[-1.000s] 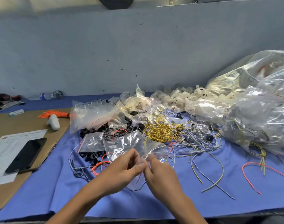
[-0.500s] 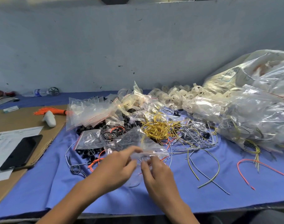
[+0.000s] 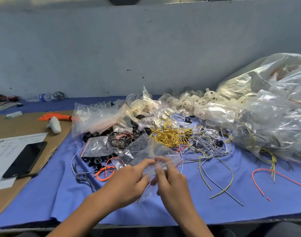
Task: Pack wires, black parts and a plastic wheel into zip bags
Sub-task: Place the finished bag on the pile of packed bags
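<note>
– Clear plastic on most of the bench. What did the hands have?

– One small transparent zip bag (image 3: 163, 154), held just above the blue cloth (image 3: 43, 194) at front centre. The left hand (image 3: 129, 182) pinched its top edge between thumb and forefinger. The right hand (image 3: 172, 183) pinched the same edge just beside it, fingers curled. The rest of the film hung down between the two palms.

– Contents?

– Couldn't tell. A yellow strand showed through the film, either inside it or behind it.

– Other containers?

– A flat zip bag with red seal strip (image 3: 95, 147) lay to the left of the held one, partly on a heap of black ring-shaped parts (image 3: 91, 135). Its contents were unreadable. Behind that was a fanned stack of clear zip bags (image 3: 96, 117), resting on the same black heap. On the right was a big crumpled clear sack (image 3: 274, 125), with yellow and dark wires visible through its wall. A second large sack (image 3: 266, 77) sat behind it, its contents whitish and unclear.

– Loose stock?

– A coil of yellow wire (image 3: 168, 135) lay mid-bench, with a tangle of grey wires (image 3: 208, 142) to its right. An orange wire loop (image 3: 105, 171) lay near the left hand. White plastic wheels (image 3: 189, 100) were heaped along the wall.

– Left edge?

– A brown cardboard sheet (image 3: 12, 127), and on it a black phone (image 3: 24, 159) lying on a printed form (image 3: 2, 151).
</note>
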`<act>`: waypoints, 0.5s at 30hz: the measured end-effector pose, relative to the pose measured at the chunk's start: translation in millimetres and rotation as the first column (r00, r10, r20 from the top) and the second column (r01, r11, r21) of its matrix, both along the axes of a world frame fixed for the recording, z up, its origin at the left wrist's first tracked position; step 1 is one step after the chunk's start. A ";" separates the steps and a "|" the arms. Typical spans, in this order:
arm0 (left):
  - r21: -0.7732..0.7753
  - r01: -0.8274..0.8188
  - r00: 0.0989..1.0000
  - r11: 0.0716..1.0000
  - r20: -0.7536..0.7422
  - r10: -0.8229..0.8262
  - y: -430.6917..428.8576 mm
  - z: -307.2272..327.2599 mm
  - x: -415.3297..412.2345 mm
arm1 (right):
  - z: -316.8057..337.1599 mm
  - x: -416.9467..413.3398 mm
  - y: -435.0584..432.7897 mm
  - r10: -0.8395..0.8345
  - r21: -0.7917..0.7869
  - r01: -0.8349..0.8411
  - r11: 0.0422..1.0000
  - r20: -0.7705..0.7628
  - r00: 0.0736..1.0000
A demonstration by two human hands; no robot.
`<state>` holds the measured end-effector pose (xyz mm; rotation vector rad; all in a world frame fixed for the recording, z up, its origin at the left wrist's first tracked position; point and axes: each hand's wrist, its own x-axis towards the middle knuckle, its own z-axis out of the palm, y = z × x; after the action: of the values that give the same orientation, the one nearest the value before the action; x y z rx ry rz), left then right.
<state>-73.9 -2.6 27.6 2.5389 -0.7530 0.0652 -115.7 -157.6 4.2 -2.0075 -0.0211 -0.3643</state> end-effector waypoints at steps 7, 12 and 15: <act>-0.034 -0.150 0.984 0.988 0.091 0.152 -1.0 -0.4 -4.2 | 9.8 -8.0 -4.6 0.025 -0.335 -0.060 0.940 -0.110 0.994; -0.115 -0.276 0.932 0.954 0.211 0.295 3.7 10.3 0.7 | 17.3 -11.6 -9.9 0.178 -0.035 -0.187 0.982 -0.176 0.968; -0.228 -0.327 0.891 0.917 0.250 0.380 7.1 20.1 5.1 | 14.8 -10.4 -12.9 0.164 -0.139 -0.192 0.972 -0.190 0.968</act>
<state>-68.8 4.4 47.8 2.4852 -0.3506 0.6133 -126.2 -170.5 18.9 -2.1670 -0.1220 -0.0694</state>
